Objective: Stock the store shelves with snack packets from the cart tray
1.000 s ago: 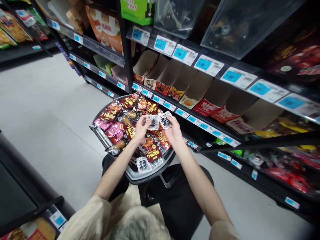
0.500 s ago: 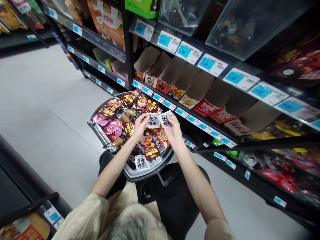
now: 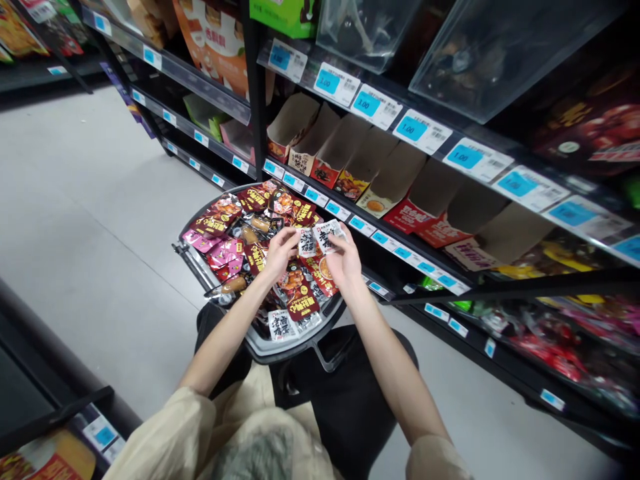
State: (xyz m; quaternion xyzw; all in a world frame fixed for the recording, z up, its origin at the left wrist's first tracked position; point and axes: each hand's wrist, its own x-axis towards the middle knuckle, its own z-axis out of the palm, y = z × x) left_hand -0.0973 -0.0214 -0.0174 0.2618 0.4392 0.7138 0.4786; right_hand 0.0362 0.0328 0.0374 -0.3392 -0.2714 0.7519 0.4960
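Note:
Two small white snack packets with black lettering are held up side by side above a basket. My left hand pinches the left white packet by its edge. In my right hand is the other white packet, with the fingers across its front. Beneath both hands, the dark basket with a grey rim is full of packets. Among them are maroon packets, pink packets and another white packet near the front rim.
Open cardboard display boxes line the lower shelf in front of me, below a row of price tags. Clear plastic bins stand above. Bagged snacks fill the bottom right. Grey floor lies left.
The two white packets have come closer together and now overlap slightly. My right fingers have shifted over the front of their packet. The basket stays in place.

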